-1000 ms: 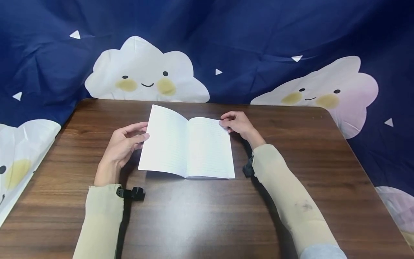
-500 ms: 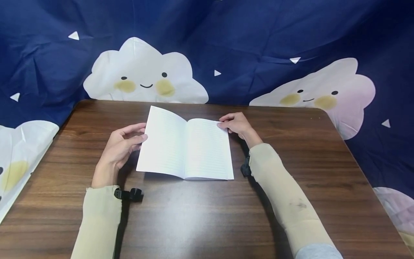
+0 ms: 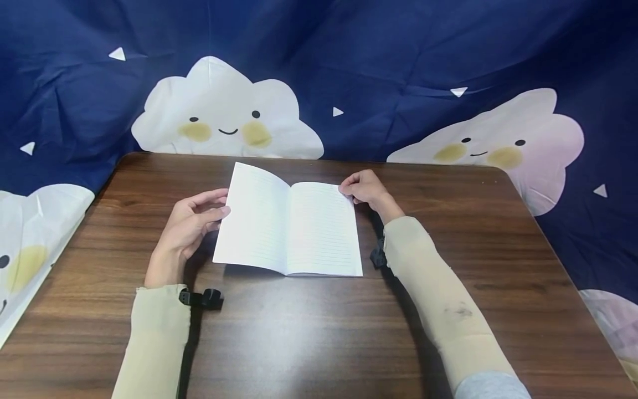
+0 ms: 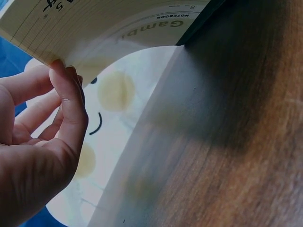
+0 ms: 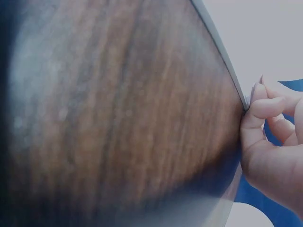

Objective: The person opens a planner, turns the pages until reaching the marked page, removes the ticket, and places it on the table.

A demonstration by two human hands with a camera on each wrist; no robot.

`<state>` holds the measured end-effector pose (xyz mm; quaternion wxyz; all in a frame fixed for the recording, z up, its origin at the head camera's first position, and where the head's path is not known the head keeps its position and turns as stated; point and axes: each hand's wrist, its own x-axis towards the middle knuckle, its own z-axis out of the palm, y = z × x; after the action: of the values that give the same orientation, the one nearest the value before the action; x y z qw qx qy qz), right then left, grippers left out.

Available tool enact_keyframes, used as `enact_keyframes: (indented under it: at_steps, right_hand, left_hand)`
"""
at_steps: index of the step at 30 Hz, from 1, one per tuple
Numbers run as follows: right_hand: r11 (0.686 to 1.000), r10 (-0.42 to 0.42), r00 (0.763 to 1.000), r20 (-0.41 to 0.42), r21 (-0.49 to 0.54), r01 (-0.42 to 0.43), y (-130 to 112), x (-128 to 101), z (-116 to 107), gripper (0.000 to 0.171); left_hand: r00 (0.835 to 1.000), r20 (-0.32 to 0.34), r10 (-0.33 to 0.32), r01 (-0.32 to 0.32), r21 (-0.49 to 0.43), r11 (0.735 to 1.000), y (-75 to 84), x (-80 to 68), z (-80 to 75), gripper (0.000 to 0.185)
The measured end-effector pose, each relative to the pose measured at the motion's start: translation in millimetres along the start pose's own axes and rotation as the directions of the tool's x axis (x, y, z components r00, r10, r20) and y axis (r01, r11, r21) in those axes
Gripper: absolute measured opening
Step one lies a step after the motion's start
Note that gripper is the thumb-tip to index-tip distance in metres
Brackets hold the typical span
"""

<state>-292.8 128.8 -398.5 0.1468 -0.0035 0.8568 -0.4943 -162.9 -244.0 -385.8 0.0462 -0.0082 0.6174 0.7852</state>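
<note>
A notebook (image 3: 321, 233) with white lined pages lies spread on the table, its left side lifted and casting a shadow. My left hand (image 3: 186, 224) pinches the left edge of the raised side between thumb and fingers. In the left wrist view, printing and handwriting show on the underside of the lifted notebook (image 4: 109, 28), above the left hand (image 4: 52, 113). At the upper right corner, my right hand (image 3: 366, 188) pinches the page edge. The right wrist view has the right hand (image 5: 274, 127) with thumb and finger together at the notebook's edge (image 5: 225, 61).
The brown wooden table (image 3: 299, 343) reaches back to a dark blue curtain (image 3: 359, 50) printed with smiling white clouds. Each wrist wears a black camera band, such as the left one (image 3: 201, 299). Light glares off the tabletop in front of the notebook.
The view shifts slightly. Both hands keep their places at the notebook's edges, and the right forearm has moved slightly inward. The pages look much the same.
</note>
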Motion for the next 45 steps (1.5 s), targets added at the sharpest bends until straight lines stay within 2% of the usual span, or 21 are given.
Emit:
enact_keyframes:
  at_steps: [6,12,22,29,37,45]
  right_hand:
    - [0.999,-0.037,0.999,-0.006,0.019,0.037,1,2,-3,0.011]
    - [0.999,-0.050,0.998,-0.041,0.008,0.050,1,0,-7,0.008]
    - [0.997,-0.051,0.998,0.030,0.053,0.050,-5,-4,-9,0.014]
    - [0.997,-0.075,0.997,0.001,-0.018,0.075,-5,-7,-14,0.013]
    - [0.992,-0.128,0.992,-0.004,-0.016,0.128,-7,-8,-14,0.014]
    - [0.959,-0.236,0.972,0.003,-0.162,0.233,-3,-6,-14,0.013]
  left_hand:
    - [1.000,-0.001,0.004,-0.004,-0.008,1.000,0.1,0.9,0.2,0.039]
    - [1.000,-0.006,-0.010,0.010,0.022,1.000,0.4,0.4,0.6,0.045]
    - [1.000,-0.011,-0.009,0.010,0.028,1.000,-0.4,-0.9,-0.6,0.046]
    - [1.000,0.003,0.011,-0.011,0.021,1.000,0.9,-1.2,-0.6,0.042]
    - [1.000,0.002,0.010,-0.010,0.038,0.999,1.3,-0.3,0.5,0.042]
    - [1.000,-0.002,0.012,-0.012,0.027,1.000,0.1,0.1,0.2,0.037]
